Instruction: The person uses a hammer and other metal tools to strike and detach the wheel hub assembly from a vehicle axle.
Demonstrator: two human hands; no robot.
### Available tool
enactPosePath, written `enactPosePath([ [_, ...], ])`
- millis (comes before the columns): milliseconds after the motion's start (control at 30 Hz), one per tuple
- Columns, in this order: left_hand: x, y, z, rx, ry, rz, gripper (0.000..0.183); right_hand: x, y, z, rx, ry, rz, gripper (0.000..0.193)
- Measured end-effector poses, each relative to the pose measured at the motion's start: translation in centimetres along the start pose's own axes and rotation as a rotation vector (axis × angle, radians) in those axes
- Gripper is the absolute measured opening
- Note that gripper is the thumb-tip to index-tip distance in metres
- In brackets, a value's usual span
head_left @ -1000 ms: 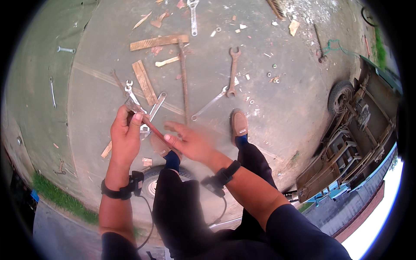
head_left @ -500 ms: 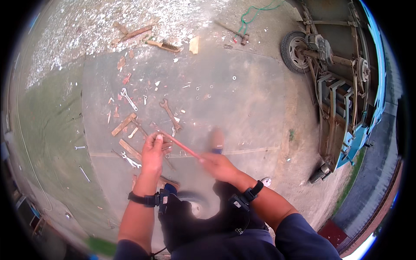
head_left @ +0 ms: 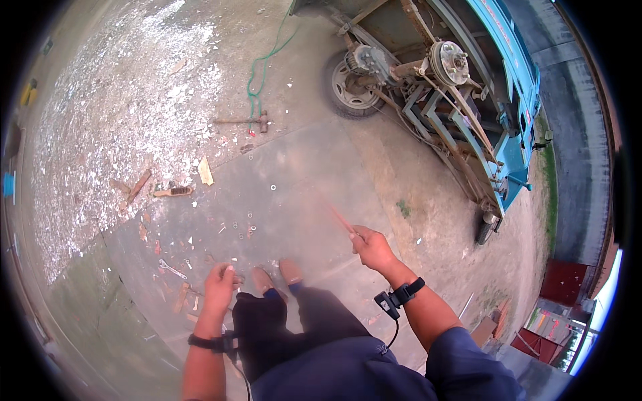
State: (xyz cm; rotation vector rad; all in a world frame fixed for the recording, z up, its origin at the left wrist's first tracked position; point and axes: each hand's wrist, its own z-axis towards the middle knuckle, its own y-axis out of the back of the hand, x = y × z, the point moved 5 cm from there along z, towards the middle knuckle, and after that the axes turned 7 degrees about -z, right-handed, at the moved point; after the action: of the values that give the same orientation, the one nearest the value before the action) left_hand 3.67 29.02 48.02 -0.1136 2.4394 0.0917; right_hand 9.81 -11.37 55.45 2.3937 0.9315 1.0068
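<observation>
Apparently carrying slim reddish rod (head_left: 342, 219).
Gripping with right hand (head_left: 374, 250); curling left hand (head_left: 219, 289) loosely, cannot tell if empty. Likely calls for steady control near tipped blue vehicle (head_left: 449, 64).

Blurred rod (head_left: 342, 220) seemingly red; vehicle panel (head_left: 508, 50) turquoise; cord (head_left: 251, 75) green.

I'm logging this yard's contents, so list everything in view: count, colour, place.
Thin tool: one, reddish, centre
Vehicle: one, blue, upper right
Hammer: one, brown, upper centre
Cord: one, green, top centre
Brush: one, brown, left
Wood pieces: several, brownish, left
Wrench: one clear, silver, lower left
Rings: several, pale, near centre
Flakes: many, white, upper left
Panel: one clear, dark red, lower right
Shoes: two, brown, lower centre
Wrist straps: two, black, lower centre
Left hand: one, bare, lower left
Right hand: one, bare, centre, holding thin tool
</observation>
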Motion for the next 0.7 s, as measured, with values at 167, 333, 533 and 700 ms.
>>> enactPosePath([
  [167, -6.6, -0.1, 6.8, 0.006, -0.070, 0.190, 0.031, 2.2, 4.6, 5.2, -0.051, -0.091, 0.255, 0.038],
  [333, -10.5, -0.3, 17.0, 0.058, -0.294, 0.654, 0.034, 3.6, 5.8, 13.5, 0.009, -0.204, 0.341, 0.039],
  [533, -14.7, -3.0, 30.8, 0.129, -0.344, 0.924, 0.035, -0.1, 4.3, 26.6, 0.042, -0.302, 0.349, 0.038],
  [700, -15.9, -7.9, 42.7, 0.134, -0.432, 1.163, 0.038, -3.5, 3.9, 36.8, 0.150, -0.350, 0.108, 0.040],
])
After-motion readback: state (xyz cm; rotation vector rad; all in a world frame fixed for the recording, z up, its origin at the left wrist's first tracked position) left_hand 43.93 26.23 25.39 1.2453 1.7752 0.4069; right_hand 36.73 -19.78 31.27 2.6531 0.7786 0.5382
